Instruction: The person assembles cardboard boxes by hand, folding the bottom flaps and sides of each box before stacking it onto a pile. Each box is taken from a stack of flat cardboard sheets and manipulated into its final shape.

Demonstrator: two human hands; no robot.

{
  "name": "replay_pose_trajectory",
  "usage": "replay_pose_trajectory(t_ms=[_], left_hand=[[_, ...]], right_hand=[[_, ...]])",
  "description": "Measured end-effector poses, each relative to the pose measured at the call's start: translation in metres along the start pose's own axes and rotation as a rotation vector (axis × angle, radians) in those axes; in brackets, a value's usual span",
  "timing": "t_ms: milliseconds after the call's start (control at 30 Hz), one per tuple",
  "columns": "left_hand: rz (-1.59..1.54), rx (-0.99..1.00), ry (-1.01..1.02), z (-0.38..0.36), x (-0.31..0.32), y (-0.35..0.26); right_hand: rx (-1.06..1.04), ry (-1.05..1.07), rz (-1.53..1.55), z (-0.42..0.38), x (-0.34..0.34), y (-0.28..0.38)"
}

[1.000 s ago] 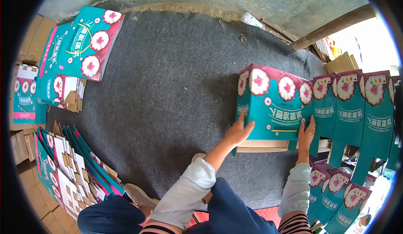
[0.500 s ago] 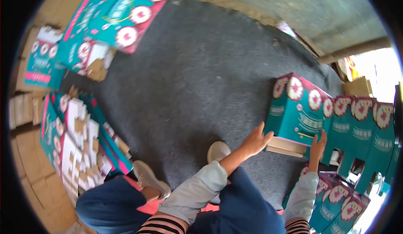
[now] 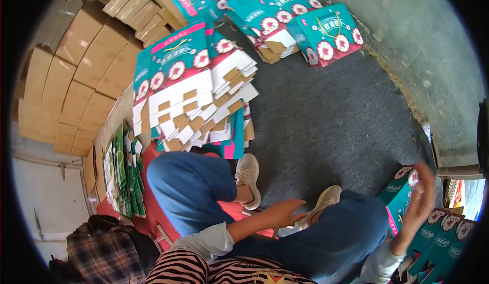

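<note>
My left hand (image 3: 285, 213) is over my lap, its fingers stretched out and nothing in it. At the right my right hand (image 3: 420, 197) is raised and smeared by motion, with fingers extended and no object showing in it. It partly covers a teal gift box (image 3: 396, 188) printed with pink-and-white flower-like rounds, which stands on the dark floor beside my knee. More teal boxes (image 3: 430, 233) stand in a row just beyond that hand. Ahead of my feet lies a stack of flat, unfolded teal cartons (image 3: 178, 62), their white and brown flaps fanned towards me.
More flat cartons (image 3: 272, 9) and a teal box with a yellow cord handle (image 3: 328, 34) lie near the wall (image 3: 407, 39). Brown cardboard boxes (image 3: 81, 75) are piled at the left. Green folded packs (image 3: 125, 172) and a plaid garment (image 3: 109, 251) are nearer me.
My view has swung left, so the stacks have shifted right in it. Both hands have come off the teal box; the left moved back over my lap, the right lifted.
</note>
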State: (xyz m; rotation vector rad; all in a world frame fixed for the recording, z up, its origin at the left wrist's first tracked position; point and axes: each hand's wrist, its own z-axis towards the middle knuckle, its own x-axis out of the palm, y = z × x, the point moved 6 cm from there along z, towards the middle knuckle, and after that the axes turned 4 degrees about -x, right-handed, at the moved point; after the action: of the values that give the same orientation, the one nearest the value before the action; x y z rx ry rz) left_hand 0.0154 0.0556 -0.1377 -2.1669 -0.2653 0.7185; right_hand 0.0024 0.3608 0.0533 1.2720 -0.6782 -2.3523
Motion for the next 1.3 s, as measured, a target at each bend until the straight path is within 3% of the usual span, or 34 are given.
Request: replay_pose_trajectory(t_ms=[67,100,167,233,333,400,433,567,633,733,767,833,933,1000,1067,1167,1300], left_hand=[[0.028,0.024,-0.054,-0.027,-0.018,-0.003],[0.049,0.041,-0.095,-0.041,-0.027,-0.005],[0.075,0.146,-0.248,-0.067,-0.046,-0.005],[0.09,0.338,-0.469,-0.092,-0.067,-0.012],[0.071,0.281,-0.615,-0.156,-0.122,-0.038],[0.003,0.347,-0.778,-0.204,-0.158,-0.042],[0.014,0.433,-0.926,-0.228,-0.174,-0.04],[-0.022,0.334,-1.361,-0.286,-0.233,0.022],[-0.285,0.094,-1.459,-0.287,-0.268,0.097],[-0.057,-0.021,-1.555,-0.27,-0.302,0.174],[0.045,-0.028,-1.559,-0.258,-0.317,0.226],[-0.048,-0.165,-1.538,-0.246,-0.34,0.278],[-0.104,-0.466,-1.444,-0.235,-0.381,0.306],[0.1,-0.593,-1.455,-0.231,-0.41,0.317],[0.23,-0.72,-1.472,-0.227,-0.435,0.337],[0.285,-0.901,-1.473,-0.223,-0.466,0.375],[0.262,-0.975,-1.352,-0.205,-0.487,0.4]], right_hand=[[-0.425,-0.19,0.161,0.019,-0.044,0.104],[-0.668,-0.094,0.17,0.032,-0.064,0.157],[-0.925,-0.114,0.186,0.03,-0.081,0.224],[-1.064,-0.151,0.199,0.028,-0.081,0.274],[-1.207,-0.205,0.21,0.02,-0.077,0.331],[-1.249,-0.234,0.204,0.018,-0.07,0.359],[-1.253,-0.264,0.198,0.018,-0.071,0.37],[-1.239,-0.335,0.231,0.017,-0.058,0.402],[-1.215,-0.293,0.299,0.024,-0.046,0.403],[-1.128,-0.249,0.352,0.039,-0.023,0.391],[-1.069,-0.216,0.372,0.047,-0.008,0.386],[-0.938,-0.14,0.418,0.058,0.022,0.364],[-0.623,0.131,0.404,0.074,0.091,0.313],[-0.436,0.441,0.311,0.07,0.145,0.268],[-0.252,0.571,0.397,0.055,0.177,0.23],[-0.155,0.727,0.364,0.042,0.185,0.217],[-0.284,0.746,0.322,0.049,0.187,0.225]])
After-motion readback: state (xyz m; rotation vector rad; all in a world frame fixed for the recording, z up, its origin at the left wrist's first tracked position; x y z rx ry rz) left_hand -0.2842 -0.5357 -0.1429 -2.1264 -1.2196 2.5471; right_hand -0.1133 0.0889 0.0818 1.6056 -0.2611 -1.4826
